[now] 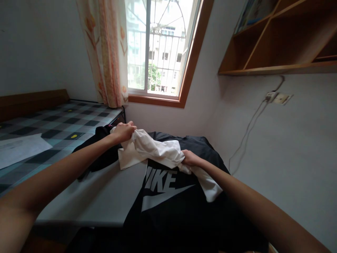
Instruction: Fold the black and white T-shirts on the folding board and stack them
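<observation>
Far left, on the checked bed [60, 117], a loose sheet of paper [22, 149]: could crease or slide under a careless sweep of the left forearm. Next, at the side of the pale desk [89, 203], a heap of dark cloth [105, 158], close beneath the left hand [124, 132]. Might snag there and get dragged along with a pull.

In the left fingers, pinched closed on one end, the white cloth [158, 149]; bunched and twisted between both hands, above the black garment [184, 214] with big grey lettering. Could stretch at the grip, or set hard creases, from uneven tension across the folds. Might also catch the black garment and rumple it, through hanging so low over it.

In the right hand [191, 158], closed on the crumpled other side, with a loose end drooping below. Could slip free there, because of the bunched hold.
</observation>
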The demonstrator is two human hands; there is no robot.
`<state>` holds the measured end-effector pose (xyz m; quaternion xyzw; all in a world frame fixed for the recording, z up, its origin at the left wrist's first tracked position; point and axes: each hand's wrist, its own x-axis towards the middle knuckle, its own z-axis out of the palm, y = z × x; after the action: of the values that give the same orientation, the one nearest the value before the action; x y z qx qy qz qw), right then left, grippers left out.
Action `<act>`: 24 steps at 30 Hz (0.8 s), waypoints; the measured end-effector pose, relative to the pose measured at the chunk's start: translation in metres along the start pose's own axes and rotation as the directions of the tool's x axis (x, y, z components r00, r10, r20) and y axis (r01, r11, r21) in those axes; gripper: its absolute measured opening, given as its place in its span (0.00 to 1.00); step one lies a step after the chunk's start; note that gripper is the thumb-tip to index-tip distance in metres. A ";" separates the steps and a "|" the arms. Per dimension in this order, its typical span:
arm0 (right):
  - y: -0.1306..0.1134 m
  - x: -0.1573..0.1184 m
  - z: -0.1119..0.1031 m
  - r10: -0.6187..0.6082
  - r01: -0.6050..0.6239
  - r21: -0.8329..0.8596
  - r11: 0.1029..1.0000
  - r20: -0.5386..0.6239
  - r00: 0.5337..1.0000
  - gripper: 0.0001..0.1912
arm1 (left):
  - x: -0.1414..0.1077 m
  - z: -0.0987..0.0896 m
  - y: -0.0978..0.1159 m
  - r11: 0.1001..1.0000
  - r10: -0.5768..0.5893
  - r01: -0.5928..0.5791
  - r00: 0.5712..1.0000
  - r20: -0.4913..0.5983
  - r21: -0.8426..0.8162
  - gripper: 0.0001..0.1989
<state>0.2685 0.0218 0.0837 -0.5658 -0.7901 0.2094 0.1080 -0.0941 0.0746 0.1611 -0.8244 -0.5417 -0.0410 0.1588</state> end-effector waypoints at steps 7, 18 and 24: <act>-0.009 0.012 -0.082 0.106 -0.084 0.064 0.994 -0.597 0.795 0.09 | 0.027 -0.065 0.007 0.989 -0.145 0.124 0.881 -0.449 -0.076 0.16; -0.045 -0.088 -0.204 0.062 0.065 0.197 0.978 -0.577 0.814 0.18 | 0.033 -0.141 -0.008 0.765 0.188 -0.153 0.982 -0.011 -0.625 0.19; -0.030 -0.146 -0.200 0.136 0.036 0.322 0.946 -0.494 0.859 0.21 | 0.004 -0.139 -0.014 0.546 0.405 -0.085 0.898 0.173 -0.834 0.24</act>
<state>0.3734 -0.0820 0.2851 -0.5964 -0.6735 0.1806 0.3976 -0.0911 0.0408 0.2964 -0.8667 -0.3586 -0.1146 -0.3274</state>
